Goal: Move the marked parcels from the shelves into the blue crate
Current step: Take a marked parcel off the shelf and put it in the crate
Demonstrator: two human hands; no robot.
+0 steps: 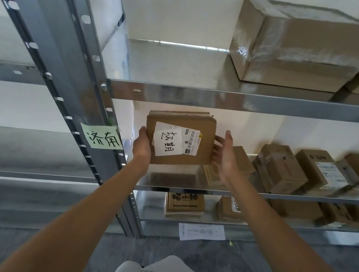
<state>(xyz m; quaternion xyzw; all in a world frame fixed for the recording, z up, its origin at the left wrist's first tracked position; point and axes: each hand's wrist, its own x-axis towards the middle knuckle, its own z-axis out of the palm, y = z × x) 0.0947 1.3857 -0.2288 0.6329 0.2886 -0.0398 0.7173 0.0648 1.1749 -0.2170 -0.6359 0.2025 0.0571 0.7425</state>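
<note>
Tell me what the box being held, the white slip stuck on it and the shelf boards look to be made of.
The held box: plain brown cardboard, matte, with creased edges. The white slip: thin paper, probably; it carries handwritten black ink and one corner lifts slightly. The shelf boards: sheet metal, likely galvanized or polished steel, since they are grey, glossy and mirror the boxes above them. Left hand and right hand grip the box's sides.

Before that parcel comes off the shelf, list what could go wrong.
1. The marked parcel is pinched only at its side edges by the left hand and right hand, with nothing under it; it could slip.
2. The upper shelf rail sits just above it, so lifting may knock it.
3. Small boxes crowd the shelf beside the right hand; a swing could dislodge them.
</note>
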